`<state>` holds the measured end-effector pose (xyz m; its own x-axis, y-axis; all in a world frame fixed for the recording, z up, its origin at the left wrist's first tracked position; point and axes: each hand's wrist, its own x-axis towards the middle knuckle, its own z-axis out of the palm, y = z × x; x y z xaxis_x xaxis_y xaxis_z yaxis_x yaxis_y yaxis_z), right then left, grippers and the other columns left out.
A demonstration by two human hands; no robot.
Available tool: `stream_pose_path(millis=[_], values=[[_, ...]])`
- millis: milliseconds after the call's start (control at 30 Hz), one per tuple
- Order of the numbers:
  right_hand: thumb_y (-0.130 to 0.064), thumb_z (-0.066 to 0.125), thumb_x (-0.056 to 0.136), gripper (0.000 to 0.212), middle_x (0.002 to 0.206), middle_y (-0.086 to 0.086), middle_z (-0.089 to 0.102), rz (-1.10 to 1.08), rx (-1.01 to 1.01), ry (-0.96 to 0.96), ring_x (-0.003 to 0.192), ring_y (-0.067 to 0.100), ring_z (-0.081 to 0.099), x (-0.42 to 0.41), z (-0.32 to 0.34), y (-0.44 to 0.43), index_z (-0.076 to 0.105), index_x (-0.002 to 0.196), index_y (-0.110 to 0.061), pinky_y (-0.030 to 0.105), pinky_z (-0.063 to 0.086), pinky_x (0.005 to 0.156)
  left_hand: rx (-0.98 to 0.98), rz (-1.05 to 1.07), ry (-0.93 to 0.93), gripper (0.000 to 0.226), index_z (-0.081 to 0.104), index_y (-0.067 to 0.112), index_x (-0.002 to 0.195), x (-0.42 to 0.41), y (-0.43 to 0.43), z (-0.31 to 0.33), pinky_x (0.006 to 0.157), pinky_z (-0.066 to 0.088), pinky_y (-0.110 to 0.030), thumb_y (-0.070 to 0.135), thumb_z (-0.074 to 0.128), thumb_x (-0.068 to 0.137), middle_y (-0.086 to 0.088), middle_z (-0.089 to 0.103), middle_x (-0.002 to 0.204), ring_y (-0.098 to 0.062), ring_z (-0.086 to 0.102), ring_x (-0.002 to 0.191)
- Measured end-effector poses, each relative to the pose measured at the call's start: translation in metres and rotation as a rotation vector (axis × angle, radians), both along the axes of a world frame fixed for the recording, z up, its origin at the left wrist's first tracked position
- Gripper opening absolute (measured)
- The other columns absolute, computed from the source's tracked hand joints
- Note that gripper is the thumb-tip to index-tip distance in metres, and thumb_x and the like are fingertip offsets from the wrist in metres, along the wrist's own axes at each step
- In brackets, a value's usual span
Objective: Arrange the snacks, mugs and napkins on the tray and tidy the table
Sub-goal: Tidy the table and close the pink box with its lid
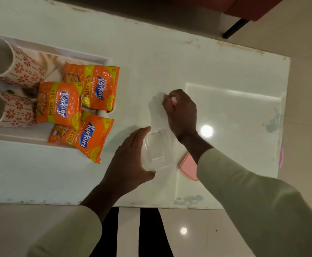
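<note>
A white tray (88,57) lies at the left of the table. On it stand two white mugs with red flower print (19,65) (12,110) and three orange Kurkure snack packets (97,86) (60,102) (84,136); the nearest packet hangs over the tray's edge. My left hand (127,160) grips the side of a clear plastic container (158,149) on the table. My right hand (181,110) is closed around a small white and red object (174,101), just beyond the container. No napkins are visible.
A pink lid (187,166) lies flat beside the container, partly under my right sleeve. The white table (170,58) has worn edges and a square inset panel (235,115) at the right. A dark red seat (253,6) stands beyond the far edge.
</note>
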<state>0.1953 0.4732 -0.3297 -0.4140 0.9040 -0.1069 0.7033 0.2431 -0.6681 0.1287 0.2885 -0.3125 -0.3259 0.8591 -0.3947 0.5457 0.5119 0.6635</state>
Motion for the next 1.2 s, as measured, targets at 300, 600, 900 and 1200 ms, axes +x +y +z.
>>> stream_pose_path(millis=[300, 600, 900, 1200], values=[[-0.022, 0.06, 0.094, 0.012, 0.079, -0.006, 0.058, -0.105, -0.237, 0.284, 0.073, 0.017, 0.059, 0.019, 0.055, -0.096, 0.058, 0.085, -0.016, 0.042, 0.055, 0.065, 0.036, 0.014, -0.035, 0.115, 0.022, 0.034, 0.144, -0.002, 0.0, -0.007, 0.103, 0.029, -0.024, 0.043, 0.09, 0.051, 0.005, 0.044, 0.146, -0.016, 0.045, 0.13], [-0.029, 0.054, 0.097, 0.02, 0.1, -0.011, 0.073, -0.187, -0.157, 0.319, 0.1, 0.011, 0.068, 0.04, 0.06, -0.11, 0.071, 0.1, -0.02, 0.025, 0.054, 0.084, 0.045, -0.011, -0.082, 0.11, 0.026, 0.027, 0.145, -0.003, 0.0, -0.007, 0.112, 0.036, -0.038, 0.038, 0.09, 0.056, 0.001, 0.043, 0.147, -0.019, 0.041, 0.135], [-0.045, 0.077, 0.074, 0.086, 0.15, 0.004, 0.036, -0.493, -0.281, -0.401, 0.135, 0.03, 0.034, 0.126, 0.039, -0.083, 0.034, 0.146, -0.027, 0.051, 0.034, 0.105, -0.048, -0.283, 0.161, 0.127, 0.001, 0.028, 0.153, -0.01, 0.011, 0.017, 0.109, 0.038, -0.049, 0.034, 0.087, 0.06, 0.001, 0.005, 0.164, -0.026, 0.02, 0.147], [-0.036, 0.092, 0.056, 0.091, 0.118, 0.0, 0.041, -0.358, -0.474, -0.319, 0.101, 0.018, 0.046, 0.135, 0.031, -0.079, 0.041, 0.132, -0.03, 0.026, 0.045, 0.076, -0.148, -0.407, 0.493, 0.143, -0.016, 0.014, 0.151, 0.0, 0.013, 0.011, 0.115, 0.022, -0.06, 0.065, 0.078, 0.056, -0.014, 0.003, 0.164, -0.035, 0.018, 0.148]])
